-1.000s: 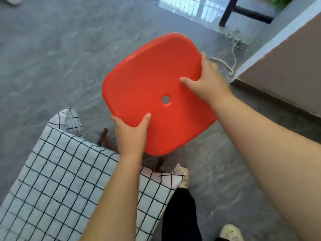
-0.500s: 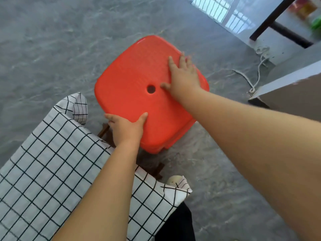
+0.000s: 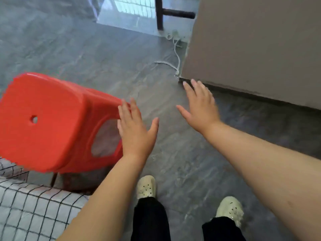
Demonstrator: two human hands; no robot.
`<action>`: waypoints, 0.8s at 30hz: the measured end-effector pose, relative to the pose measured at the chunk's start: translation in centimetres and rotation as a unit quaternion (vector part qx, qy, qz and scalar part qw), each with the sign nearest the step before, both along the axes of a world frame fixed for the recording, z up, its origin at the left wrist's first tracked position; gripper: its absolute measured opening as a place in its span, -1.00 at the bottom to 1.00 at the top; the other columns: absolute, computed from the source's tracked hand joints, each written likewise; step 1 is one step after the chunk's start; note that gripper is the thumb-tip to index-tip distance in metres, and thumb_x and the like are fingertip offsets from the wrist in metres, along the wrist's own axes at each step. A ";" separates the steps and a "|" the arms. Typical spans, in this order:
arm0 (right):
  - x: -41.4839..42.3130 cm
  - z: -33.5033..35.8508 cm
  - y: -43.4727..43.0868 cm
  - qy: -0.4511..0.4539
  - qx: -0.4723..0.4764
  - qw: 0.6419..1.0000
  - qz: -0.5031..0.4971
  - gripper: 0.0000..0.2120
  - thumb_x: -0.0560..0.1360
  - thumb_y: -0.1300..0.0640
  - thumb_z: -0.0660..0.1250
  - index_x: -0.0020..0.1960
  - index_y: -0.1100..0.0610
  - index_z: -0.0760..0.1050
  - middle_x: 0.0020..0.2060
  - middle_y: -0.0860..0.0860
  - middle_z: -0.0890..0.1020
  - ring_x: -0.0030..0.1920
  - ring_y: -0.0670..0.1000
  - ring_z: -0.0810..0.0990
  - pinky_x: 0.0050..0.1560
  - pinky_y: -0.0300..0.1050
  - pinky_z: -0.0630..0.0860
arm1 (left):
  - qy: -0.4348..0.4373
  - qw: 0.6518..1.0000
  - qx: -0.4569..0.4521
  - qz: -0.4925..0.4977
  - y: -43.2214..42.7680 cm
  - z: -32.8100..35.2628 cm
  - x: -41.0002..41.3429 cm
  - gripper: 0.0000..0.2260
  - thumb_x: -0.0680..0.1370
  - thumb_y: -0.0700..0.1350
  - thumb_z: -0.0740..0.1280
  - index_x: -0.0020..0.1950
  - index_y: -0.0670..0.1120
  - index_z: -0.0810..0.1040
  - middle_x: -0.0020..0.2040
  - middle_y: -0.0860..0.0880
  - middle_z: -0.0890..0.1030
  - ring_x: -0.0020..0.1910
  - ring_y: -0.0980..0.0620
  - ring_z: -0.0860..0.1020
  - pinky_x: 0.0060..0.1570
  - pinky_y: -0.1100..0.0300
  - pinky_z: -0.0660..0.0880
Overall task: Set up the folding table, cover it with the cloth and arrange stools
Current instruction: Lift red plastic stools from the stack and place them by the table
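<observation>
Stool (image 3: 52, 122) in red plastic fills the left of the view, standing on the grey floor (image 3: 86, 54) just beyond the near-left corner where the cloth (image 3: 34, 209) lies. Its seat has 1 small round hole, and its side facing right has a large rounded cut-out between 2 legs. The cloth is white with a black grid and covers the table at the near left; a dark table leg (image 3: 54, 180) shows just under the stool's near edge.

Left hand (image 3: 136, 134) is open with fingers spread, palm down, just right of the stool's side; whether the fingertips touch the red leg cannot be told. Right hand (image 3: 201, 108) is also open and spread, holding nothing, over bare floor well right of the stool.

At the near centre, 2 pale clogs (image 3: 146, 186) and black trouser legs (image 3: 151, 220) stand on the floor. A beige wall (image 3: 260, 46) rises at the far right, with a pale cord (image 3: 175, 54) lying along its corner. A dark furniture leg (image 3: 159, 13) stands at the far centre.
</observation>
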State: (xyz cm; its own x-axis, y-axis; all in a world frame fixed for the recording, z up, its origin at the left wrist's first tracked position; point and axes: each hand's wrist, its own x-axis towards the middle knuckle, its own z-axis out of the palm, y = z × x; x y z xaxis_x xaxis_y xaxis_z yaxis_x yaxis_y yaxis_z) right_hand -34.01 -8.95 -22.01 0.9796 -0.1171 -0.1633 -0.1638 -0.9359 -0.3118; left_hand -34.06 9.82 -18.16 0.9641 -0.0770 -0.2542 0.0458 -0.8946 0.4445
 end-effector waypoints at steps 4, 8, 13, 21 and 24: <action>-10.1 1.2 -16.0 0.008 -0.039 0.992 -0.124 -0.33 0.52 -0.15 0.22 0.52 0.11 0.11 0.50 0.18 0.12 0.49 0.19 0.07 0.46 0.04 0.00 | 0.021 0.990 -0.040 -0.130 -16.6 1.1 -6.2 -0.27 0.55 0.14 0.22 0.54 -0.07 -0.12 0.55 -0.11 -0.12 0.52 -0.08 -0.12 0.44 -0.04 -0.08; -23.1 2.5 -30.5 0.013 -0.083 0.966 -0.244 -0.32 0.51 -0.13 0.25 0.50 0.13 0.14 0.49 0.19 0.14 0.49 0.19 0.07 0.46 0.06 0.02 | 0.043 0.965 -0.052 -0.252 -30.9 1.6 -14.5 -0.29 0.56 0.17 0.16 0.54 -0.03 -0.17 0.55 -0.05 -0.17 0.52 -0.01 -0.18 0.47 -0.01 -0.10; -43.9 3.7 -44.5 0.062 -0.128 0.889 -0.436 -0.30 0.49 -0.13 0.26 0.50 0.15 0.13 0.49 0.22 0.12 0.49 0.23 0.06 0.46 0.14 0.03 | 0.081 0.910 -0.046 -0.405 -46.2 1.9 -28.1 -0.28 0.56 0.21 0.13 0.53 0.02 -0.22 0.55 -0.01 -0.20 0.52 0.01 -0.20 0.44 0.02 -0.15; -64.9 2.5 -50.4 0.098 -0.081 0.776 -0.618 -0.29 0.50 -0.14 0.23 0.51 0.15 0.09 0.50 0.23 0.08 0.48 0.27 0.02 0.45 0.17 0.00 | 0.091 0.804 -0.027 -0.587 -59.5 0.8 -44.1 -0.27 0.55 0.20 0.15 0.53 0.01 -0.21 0.55 -0.02 -0.19 0.51 -0.01 -0.20 0.45 -0.02 -0.15; -68.6 0.9 -50.1 0.108 -0.069 0.745 -0.654 -0.21 0.43 -0.31 0.04 0.52 0.12 0.07 0.49 0.22 0.11 0.49 0.25 0.04 0.45 0.20 0.04 | 0.095 0.774 -0.019 -0.626 -62.9 0.1 -47.9 -0.27 0.55 0.22 0.15 0.54 0.02 -0.20 0.55 -0.03 -0.18 0.52 -0.02 -0.18 0.46 -0.04 -0.13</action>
